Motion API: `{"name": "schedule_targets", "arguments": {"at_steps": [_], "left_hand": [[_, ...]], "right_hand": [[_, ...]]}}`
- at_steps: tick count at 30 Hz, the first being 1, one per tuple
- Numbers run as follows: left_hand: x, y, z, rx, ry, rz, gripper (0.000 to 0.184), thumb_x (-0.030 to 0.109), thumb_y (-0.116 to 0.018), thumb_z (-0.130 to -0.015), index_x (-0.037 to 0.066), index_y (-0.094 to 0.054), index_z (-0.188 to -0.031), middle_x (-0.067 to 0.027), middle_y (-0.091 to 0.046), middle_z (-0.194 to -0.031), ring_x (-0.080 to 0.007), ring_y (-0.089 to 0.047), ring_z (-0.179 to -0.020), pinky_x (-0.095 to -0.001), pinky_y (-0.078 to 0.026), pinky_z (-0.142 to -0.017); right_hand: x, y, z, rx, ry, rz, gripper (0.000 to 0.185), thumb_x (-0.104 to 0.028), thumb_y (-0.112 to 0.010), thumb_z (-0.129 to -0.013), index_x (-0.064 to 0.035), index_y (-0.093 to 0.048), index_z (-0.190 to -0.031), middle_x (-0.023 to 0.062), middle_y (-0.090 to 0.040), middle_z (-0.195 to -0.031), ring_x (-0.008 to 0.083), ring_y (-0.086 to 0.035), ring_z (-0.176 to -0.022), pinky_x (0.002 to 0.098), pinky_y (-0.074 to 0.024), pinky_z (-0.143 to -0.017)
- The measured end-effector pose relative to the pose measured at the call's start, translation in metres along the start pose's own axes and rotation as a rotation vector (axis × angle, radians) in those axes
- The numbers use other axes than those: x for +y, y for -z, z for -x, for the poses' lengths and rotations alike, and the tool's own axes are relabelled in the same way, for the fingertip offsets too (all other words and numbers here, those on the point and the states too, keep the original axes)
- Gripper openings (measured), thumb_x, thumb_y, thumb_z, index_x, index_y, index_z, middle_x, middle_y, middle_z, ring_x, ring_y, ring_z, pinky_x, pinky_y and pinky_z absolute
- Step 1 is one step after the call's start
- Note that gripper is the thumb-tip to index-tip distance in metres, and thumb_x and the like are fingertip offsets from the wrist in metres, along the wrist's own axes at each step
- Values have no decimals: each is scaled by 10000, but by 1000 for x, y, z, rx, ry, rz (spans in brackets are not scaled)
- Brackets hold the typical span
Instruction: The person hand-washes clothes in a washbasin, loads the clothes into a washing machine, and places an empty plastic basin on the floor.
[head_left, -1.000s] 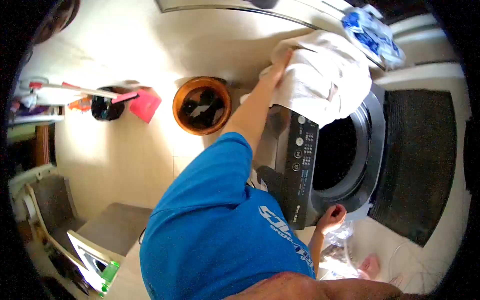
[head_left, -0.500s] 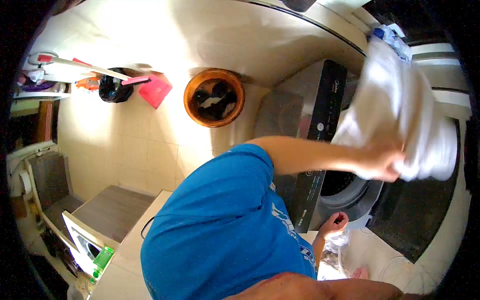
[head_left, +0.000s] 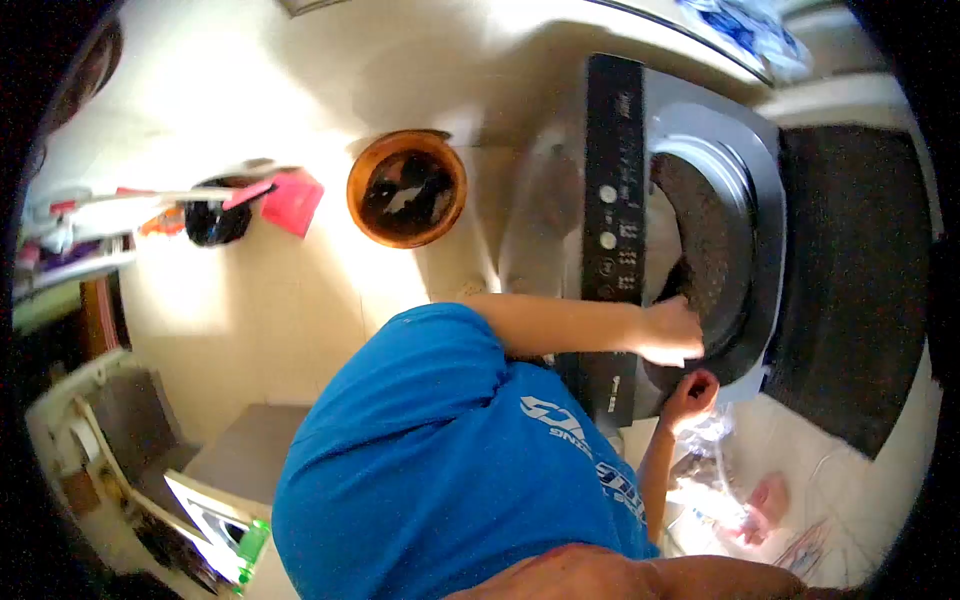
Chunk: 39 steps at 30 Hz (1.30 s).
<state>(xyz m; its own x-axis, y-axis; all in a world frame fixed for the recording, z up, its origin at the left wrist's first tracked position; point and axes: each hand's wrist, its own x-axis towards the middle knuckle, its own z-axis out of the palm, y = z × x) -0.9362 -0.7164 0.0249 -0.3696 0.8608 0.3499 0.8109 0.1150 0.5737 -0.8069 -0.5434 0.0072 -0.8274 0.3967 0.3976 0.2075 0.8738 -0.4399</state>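
Observation:
My left hand [head_left: 672,331] is over the drum opening of a top-loading washing machine [head_left: 768,230], fingers curled together; whatever they may hold is hidden. My right hand [head_left: 692,398] is loosely curled at the machine's near rim, a dark hollow showing in it and no object visible. Inside the machine, the perforated drum [head_left: 716,240] is in sight. Pale material, apparently cloth [head_left: 661,238], lies on the drum's side nearest the black control panel [head_left: 612,160]. The dark lid [head_left: 850,270] is folded back.
An orange-brown basin [head_left: 456,200] with dark and white clothes in it stands on the floor. Beyond it are a pink dustpan [head_left: 293,203] and a black bag [head_left: 216,222]. A green bottle [head_left: 252,545] and a chair [head_left: 135,400] are at lower left. Blue-and-white plastic [head_left: 750,30] lies at upper right.
The white cloth that my left hand held up over the machine is out of that hand's visible grasp. My left hand has come lower and left, and the view has shifted, uncovering the drum.

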Motion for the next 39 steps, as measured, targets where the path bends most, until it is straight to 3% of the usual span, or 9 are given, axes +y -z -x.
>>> {"name": "schedule_targets", "arguments": {"at_steps": [9, 16, 23, 26, 31, 33, 35, 36, 39], "left_hand": [[-12, -7, -4, -108, 315, 222, 220, 282, -618, -757, 92, -634, -867, -149, -630, -777, -322, -618, -730, -431, -483, -660], [-27, -5, -10, -4, 355, 149, 159, 126, -627, -800, 18, -614, -917, -92, -639, -788, -140, -598, -721, -263, -467, -661], [-27, -11, -6, 183, 393, 287, 160, 99, -566, -861, -35, -589, -945, -83, -637, -840, -126, -594, -757, -239, -473, -713], [20, -20, -7, 240, 345, 202, 149, 82, -557, -863, -35, -588, -951, -78, -632, -822, -121, -594, -747, -242, -475, -715], [118, -79, -22, 175, 264, 250, 88, 39, -567, -843, -13, -603, -903, -62, -630, -781, -115, -598, -730, -239, -471, -683], [156, -108, -34, 35, 141, 210, 78, 25, -583, -822, -8, -611, -886, -58, -634, -765, -119, -607, -735, -243, -474, -686], [195, -135, -49, -168, 109, 177, 66, 30, -589, -814, -2, -612, -866, -61, -641, -766, -118, -609, -739, -247, -470, -691], [205, -150, -51, -257, 120, 191, 65, 32, -591, -812, 2, -611, -865, -62, -640, -767, -119, -607, -738, -248, -470, -690], [199, -195, -62, -491, 12, 203, 77, 37, -598, -800, 8, -605, -872, -74, -632, -763, -130, -599, -723, -258, -469, -681]], "right_hand": [[-12, 11, -5, 63, -32, -30, 77, -98, -622, -688, -81, -569, -741, 73, -571, -681, 238, -556, -625, 330, -453, -587], [-6, 24, 40, 414, 26, -280, 222, 10, -592, -667, -42, -534, -875, 138, -512, -879, 322, -487, -870, 378, -408, -780], [119, 42, 311, -309, -699, -233, 299, -142, -610, -714, -29, -559, -987, 208, -530, -992, 373, -502, -966, 421, -426, -791], [166, 59, 446, -744, -959, -126, 278, -265, -548, -712, 4, -614, -739, 215, -597, -789, 363, -583, -789, 425, -470, -711], [180, 63, 595, -454, -1025, -8, 192, -179, -552, -674, 3, -586, -626, 198, -580, -617, 345, -574, -582, 410, -464, -553], [192, 39, 638, -654, -1111, 113, 170, -155, -560, -695, 0, -605, -640, 178, -606, -641, 285, -597, -566, 370, -470, -525], [172, 59, 609, -364, -1658, -269, 167, -168, -589, -722, -11, -646, -715, 155, -629, -678, 229, -610, -576, 331, -474, -513], [156, 81, 574, -234, -1789, -420, 232, -222, -561, -715, -3, -638, -702, 211, -603, -683, 334, -617, -646, 377, -492, -629], [154, 60, 574, -247, -1549, -387, 248, -202, -614, -739, -15, -648, -897, 156, -648, -787, 255, -628, -710, 339, -496, -658]]}}
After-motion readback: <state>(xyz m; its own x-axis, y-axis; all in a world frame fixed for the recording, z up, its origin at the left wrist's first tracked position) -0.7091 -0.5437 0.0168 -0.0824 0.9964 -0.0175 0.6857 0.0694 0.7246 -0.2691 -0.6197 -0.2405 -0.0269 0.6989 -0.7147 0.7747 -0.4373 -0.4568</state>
